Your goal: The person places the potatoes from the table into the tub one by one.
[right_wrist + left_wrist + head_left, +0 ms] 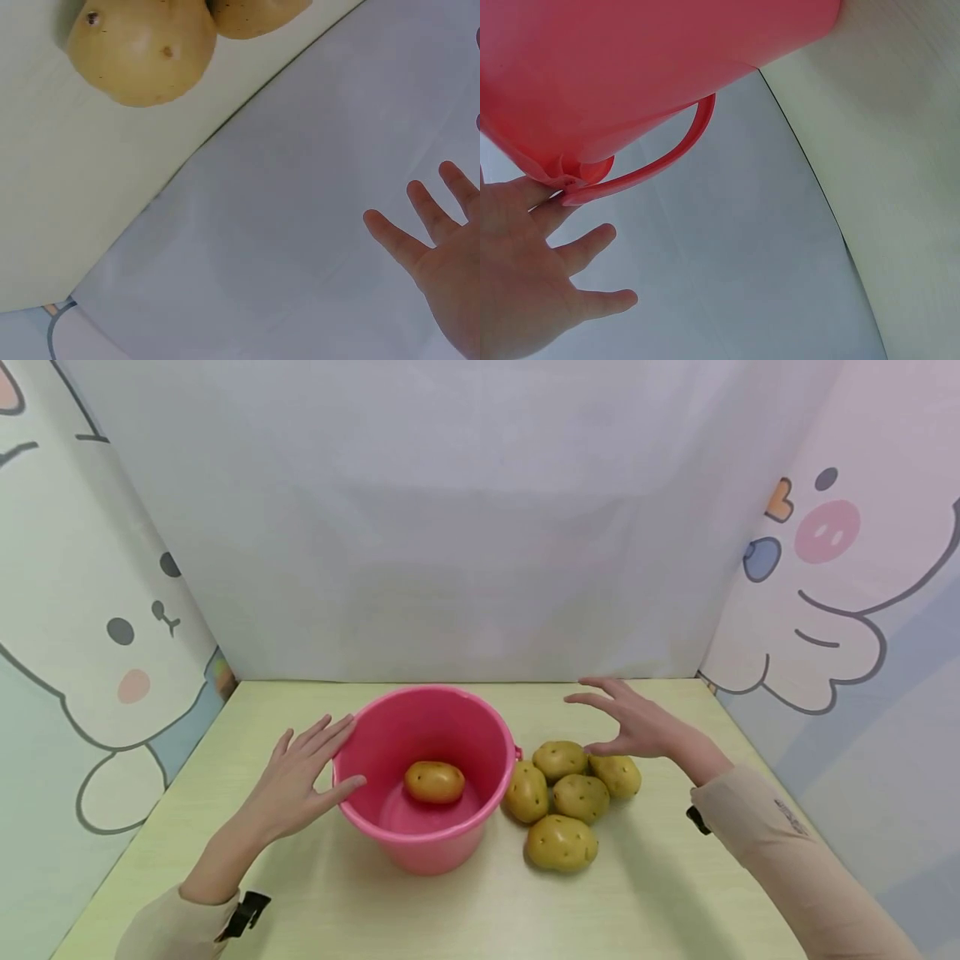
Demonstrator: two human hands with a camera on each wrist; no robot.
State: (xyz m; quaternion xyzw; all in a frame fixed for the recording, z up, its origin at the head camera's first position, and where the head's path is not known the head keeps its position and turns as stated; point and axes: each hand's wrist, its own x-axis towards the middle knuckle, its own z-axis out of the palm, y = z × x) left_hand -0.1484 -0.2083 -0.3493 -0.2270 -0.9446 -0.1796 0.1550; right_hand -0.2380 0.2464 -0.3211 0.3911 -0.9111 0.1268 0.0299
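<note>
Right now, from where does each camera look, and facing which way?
Head: worn there, facing forward and down at the pink bucket and potatoes; left hand and right hand show.
Left wrist: worn there, facing the bucket's side and handle; left hand shows.
Right wrist: worn there, facing potatoes and backdrop; right hand shows.
Head and left wrist share the bucket.

Long beige sleeves (802,881), black wrist fittings (246,913), grey sleeve marking (792,817); bare fingers (591,247)
</note>
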